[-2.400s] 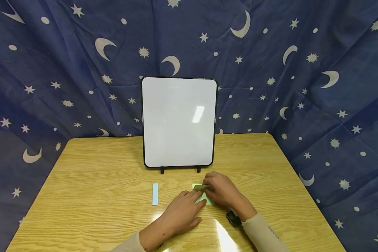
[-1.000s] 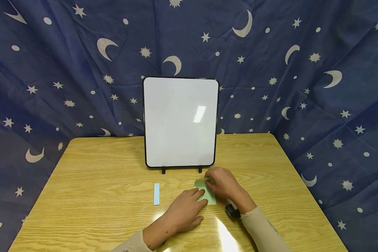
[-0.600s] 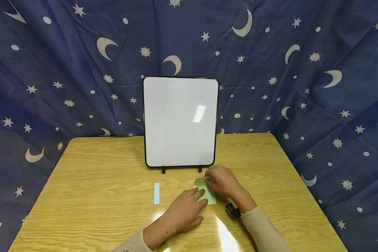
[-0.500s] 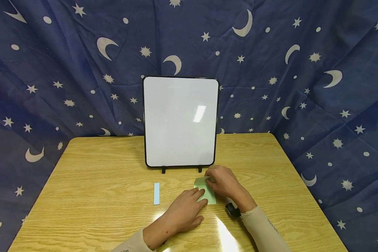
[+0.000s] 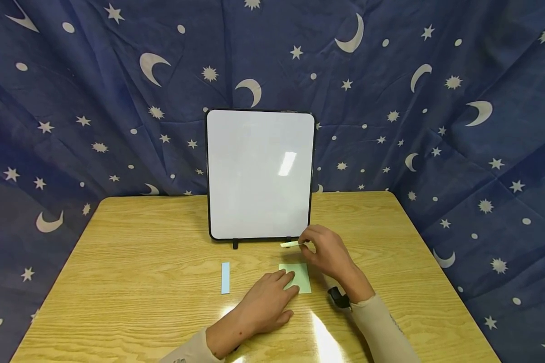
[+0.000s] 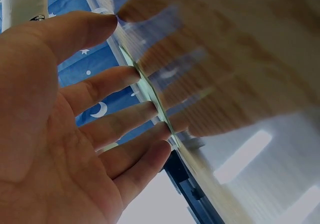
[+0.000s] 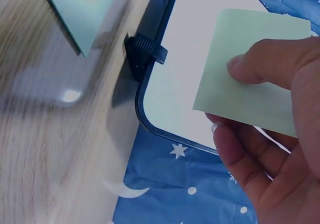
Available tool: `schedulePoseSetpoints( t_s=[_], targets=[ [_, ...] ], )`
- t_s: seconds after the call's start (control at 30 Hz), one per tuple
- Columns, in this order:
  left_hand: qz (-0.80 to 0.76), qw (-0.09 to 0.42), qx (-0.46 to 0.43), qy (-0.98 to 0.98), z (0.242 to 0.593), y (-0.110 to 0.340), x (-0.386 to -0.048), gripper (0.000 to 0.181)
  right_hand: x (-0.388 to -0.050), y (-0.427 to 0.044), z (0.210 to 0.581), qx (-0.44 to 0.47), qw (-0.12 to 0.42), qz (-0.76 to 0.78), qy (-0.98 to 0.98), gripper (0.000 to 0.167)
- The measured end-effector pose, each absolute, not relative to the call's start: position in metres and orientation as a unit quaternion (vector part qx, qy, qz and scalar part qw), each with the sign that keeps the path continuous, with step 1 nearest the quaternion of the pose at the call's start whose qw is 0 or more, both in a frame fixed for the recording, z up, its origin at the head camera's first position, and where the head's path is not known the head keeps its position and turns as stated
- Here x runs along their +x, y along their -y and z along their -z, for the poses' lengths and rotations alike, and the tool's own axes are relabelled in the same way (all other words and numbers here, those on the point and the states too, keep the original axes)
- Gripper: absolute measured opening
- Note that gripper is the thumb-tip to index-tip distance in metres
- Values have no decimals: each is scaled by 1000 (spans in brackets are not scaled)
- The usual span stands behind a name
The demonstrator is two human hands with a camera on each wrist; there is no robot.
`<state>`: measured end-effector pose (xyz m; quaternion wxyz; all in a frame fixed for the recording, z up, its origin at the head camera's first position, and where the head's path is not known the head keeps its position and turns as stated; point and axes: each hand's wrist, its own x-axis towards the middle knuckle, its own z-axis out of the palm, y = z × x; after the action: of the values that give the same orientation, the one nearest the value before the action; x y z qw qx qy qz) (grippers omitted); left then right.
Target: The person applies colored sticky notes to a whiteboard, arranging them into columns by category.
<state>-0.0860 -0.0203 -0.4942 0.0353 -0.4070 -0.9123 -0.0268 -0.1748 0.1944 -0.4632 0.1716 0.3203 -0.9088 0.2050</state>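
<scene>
A pad of pale green sticky notes (image 5: 303, 278) lies on the table, and my left hand (image 5: 265, 302) rests its spread, straight fingertips on it. In the left wrist view the left hand (image 6: 75, 119) touches the thin green pad (image 6: 148, 91). My right hand (image 5: 329, 252) pinches a single green sheet (image 5: 289, 244) in the air beyond the pad, near the board's foot. In the right wrist view the right hand's thumb lies on the face of that green sheet (image 7: 255, 69), with fingers behind it; the pad (image 7: 85, 9) shows at upper left.
A whiteboard (image 5: 260, 174) with a black frame stands upright on small black feet behind the hands. A narrow light blue strip (image 5: 225, 278) lies on the table (image 5: 141, 282) left of the left hand. A blue curtain (image 5: 118, 101) with moons and stars hangs behind.
The green sheet, earlier lifted at the pad's far edge, is now apart from the pad in my right hand, which has moved up and away toward the whiteboard. The left hand stays on the pad.
</scene>
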Motion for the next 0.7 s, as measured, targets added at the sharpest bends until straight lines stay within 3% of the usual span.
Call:
schedulePoseSetpoints(
  t_s=[0.4,0.7],
  targets=[
    [37,23,-406,913,496,21,-88,45,-178,-194,462,331,222,-217,891,26],
    [66,11,-405,912,494,26,-89,47,-190,-187,463,353,290,-239,857,33]
  ],
)
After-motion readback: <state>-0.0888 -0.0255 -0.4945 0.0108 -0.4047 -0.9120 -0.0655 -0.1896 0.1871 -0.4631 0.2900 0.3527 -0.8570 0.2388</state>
